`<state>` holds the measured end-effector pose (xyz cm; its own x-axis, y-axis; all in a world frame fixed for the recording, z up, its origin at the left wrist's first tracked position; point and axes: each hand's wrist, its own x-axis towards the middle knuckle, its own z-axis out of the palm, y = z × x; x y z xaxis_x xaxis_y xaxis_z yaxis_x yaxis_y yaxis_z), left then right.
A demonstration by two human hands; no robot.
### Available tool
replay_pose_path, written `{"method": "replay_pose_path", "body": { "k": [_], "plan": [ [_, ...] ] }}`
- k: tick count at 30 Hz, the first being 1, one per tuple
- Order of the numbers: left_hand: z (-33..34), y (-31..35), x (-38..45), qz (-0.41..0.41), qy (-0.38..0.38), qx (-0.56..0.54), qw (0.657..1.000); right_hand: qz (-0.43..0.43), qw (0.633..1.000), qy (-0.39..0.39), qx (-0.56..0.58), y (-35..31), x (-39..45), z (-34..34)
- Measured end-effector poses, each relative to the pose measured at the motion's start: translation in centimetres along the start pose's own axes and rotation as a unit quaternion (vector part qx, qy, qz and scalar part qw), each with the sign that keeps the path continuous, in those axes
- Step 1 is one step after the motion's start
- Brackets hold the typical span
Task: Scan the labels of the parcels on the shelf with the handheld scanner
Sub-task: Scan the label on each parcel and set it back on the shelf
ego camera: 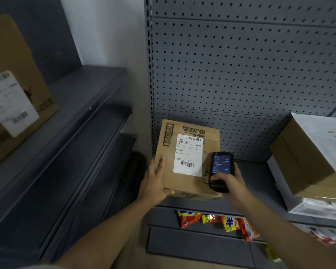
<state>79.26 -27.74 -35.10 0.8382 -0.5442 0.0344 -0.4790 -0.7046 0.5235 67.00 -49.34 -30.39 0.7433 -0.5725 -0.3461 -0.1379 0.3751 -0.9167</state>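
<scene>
Nearest us, our right hand [224, 181] wraps its fingers around the handheld scanner [220, 170], thumb on its lower face, just right of the parcel [184, 181]. Our left hand [155, 179] lies flat with straight fingers against the parcel's left side. The parcel sits on the shelf [260, 183] against the pegboard. It looks stiff and light; we would steady it by its side edges. The print on its label [188, 154] is too small to read.

Brown parcel [184, 177], white label [188, 155]
</scene>
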Motion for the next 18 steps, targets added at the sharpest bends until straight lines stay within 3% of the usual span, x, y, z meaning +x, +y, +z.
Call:
{"method": "replay_pose_path", "body": {
  "k": [5,18],
  "plan": [
    [-0.3,2.6,-3.2,0.023,0.07,0.038,0.997,-0.018,1.0,-0.02,0.002,-1.2,-3.7,-2.3],
    [-0.1,11.9,-14.1,0.021,0.22,-0.007,0.975,-0.048,0.994,-0.1,-0.01,-4.4,-17.7,-9.9]
  ]
}}
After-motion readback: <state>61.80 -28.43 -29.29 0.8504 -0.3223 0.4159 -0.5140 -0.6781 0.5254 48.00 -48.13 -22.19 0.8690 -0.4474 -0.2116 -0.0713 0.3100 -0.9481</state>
